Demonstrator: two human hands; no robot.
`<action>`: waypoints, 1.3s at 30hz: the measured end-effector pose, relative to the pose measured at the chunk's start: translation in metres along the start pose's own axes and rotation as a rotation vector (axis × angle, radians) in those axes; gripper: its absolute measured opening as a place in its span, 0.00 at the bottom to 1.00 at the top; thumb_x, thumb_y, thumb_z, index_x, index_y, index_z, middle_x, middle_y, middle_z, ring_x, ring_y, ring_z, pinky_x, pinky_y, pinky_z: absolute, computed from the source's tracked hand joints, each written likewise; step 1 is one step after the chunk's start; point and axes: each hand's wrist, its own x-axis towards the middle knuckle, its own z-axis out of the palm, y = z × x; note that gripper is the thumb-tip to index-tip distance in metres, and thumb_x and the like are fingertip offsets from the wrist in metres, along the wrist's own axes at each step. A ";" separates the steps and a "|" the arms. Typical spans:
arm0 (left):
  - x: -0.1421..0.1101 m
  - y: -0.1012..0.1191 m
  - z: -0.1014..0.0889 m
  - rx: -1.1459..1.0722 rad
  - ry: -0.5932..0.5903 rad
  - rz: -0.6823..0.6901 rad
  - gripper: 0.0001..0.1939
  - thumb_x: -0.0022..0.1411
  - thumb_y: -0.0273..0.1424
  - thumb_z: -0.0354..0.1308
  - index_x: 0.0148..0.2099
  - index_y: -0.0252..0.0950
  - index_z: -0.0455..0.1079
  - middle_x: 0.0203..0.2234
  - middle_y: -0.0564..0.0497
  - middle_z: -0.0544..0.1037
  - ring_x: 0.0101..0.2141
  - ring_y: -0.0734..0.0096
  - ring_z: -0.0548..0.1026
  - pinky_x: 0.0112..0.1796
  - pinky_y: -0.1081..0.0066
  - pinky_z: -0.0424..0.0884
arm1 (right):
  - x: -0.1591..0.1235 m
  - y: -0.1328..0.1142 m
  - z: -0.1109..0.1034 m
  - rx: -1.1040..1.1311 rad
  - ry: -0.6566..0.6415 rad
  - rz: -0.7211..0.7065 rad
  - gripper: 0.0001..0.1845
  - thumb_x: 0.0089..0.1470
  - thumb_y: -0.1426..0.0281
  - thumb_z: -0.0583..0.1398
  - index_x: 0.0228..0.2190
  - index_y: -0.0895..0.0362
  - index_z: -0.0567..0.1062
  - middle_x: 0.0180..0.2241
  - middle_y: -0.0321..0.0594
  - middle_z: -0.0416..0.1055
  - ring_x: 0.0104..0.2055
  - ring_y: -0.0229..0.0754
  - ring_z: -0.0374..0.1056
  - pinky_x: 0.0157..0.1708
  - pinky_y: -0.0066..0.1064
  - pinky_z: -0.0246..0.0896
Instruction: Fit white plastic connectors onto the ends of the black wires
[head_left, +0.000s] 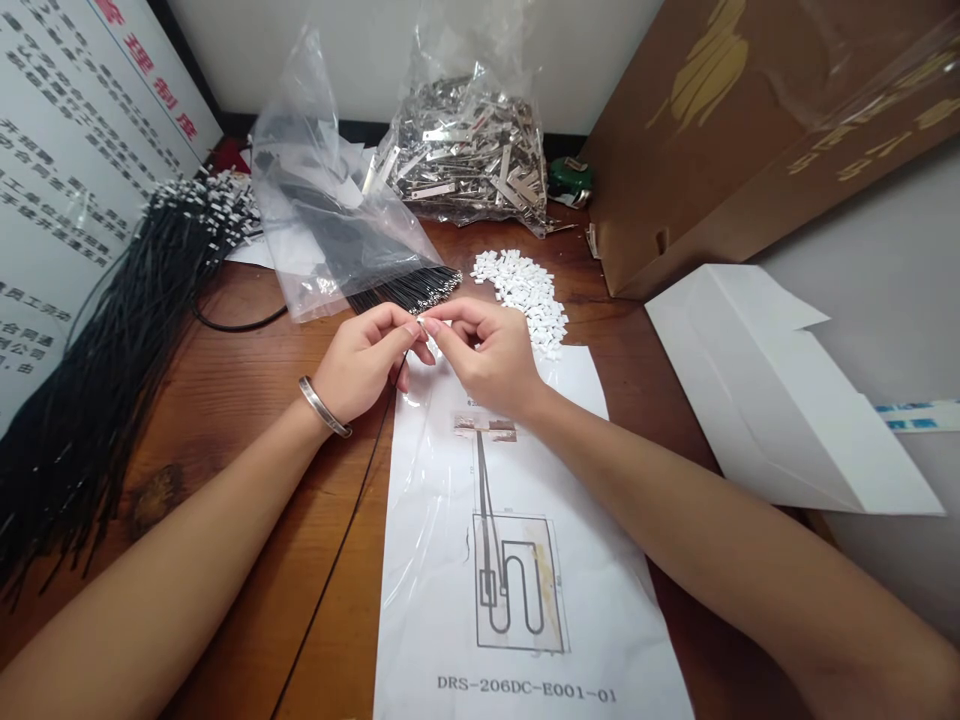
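My left hand (pixel 371 358), with a silver bracelet on the wrist, is closed around the upper end of a thin black wire (pixel 363 495). The rest of the wire trails down across the table toward the lower edge. My right hand (pixel 491 350) meets it fingertip to fingertip, pinching a small white plastic connector piece (pixel 421 320) at the wire's end. Fingers cover most of that piece, so I cannot tell how far the wire sits in it. Just behind lie a pile of white connector pieces (pixel 525 290) and a bundle of black wires (pixel 405 290) with metal-tipped ends.
A clear plastic bag (pixel 300 250) partly covers the wire bundle. Black wires with white ends (pixel 150 270) drape at left. Behind stand a bag of metal strips (pixel 472 150) and a green roll (pixel 570 182). A printed drawing sheet (pixel 427 600) lies below my hands; a brown box (pixel 675 150) stands right.
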 end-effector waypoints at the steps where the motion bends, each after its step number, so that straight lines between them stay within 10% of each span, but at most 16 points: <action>1: 0.000 0.000 0.000 0.003 0.000 0.006 0.09 0.58 0.33 0.60 0.29 0.34 0.67 0.23 0.50 0.79 0.15 0.78 0.69 0.18 0.76 0.65 | 0.000 0.000 0.000 0.003 0.000 -0.005 0.08 0.55 0.72 0.61 0.27 0.59 0.77 0.12 0.25 0.52 0.15 0.28 0.44 0.16 0.27 0.39; 18: -0.004 0.003 0.001 0.016 -0.118 0.018 0.18 0.46 0.40 0.73 0.32 0.34 0.72 0.24 0.51 0.78 0.20 0.77 0.71 0.20 0.77 0.69 | 0.008 0.022 -0.001 0.085 0.297 0.172 0.13 0.60 0.58 0.62 0.33 0.54 0.75 0.17 0.29 0.54 0.17 0.31 0.46 0.15 0.27 0.42; 30: 0.003 0.005 -0.004 -0.184 0.180 0.000 0.29 0.67 0.53 0.50 0.22 0.39 0.54 0.13 0.56 0.65 0.14 0.78 0.62 0.18 0.73 0.62 | 0.007 0.017 0.000 0.100 0.370 0.187 0.11 0.56 0.59 0.65 0.31 0.54 0.77 0.16 0.28 0.53 0.18 0.32 0.47 0.17 0.29 0.46; 39: 0.023 -0.012 -0.097 -0.372 0.401 0.150 0.31 0.40 0.51 0.71 0.21 0.36 0.56 0.14 0.62 0.64 0.20 0.84 0.55 0.25 0.78 0.62 | 0.006 0.015 0.001 0.111 0.323 0.183 0.09 0.58 0.62 0.63 0.30 0.54 0.74 0.16 0.28 0.50 0.18 0.32 0.45 0.17 0.29 0.45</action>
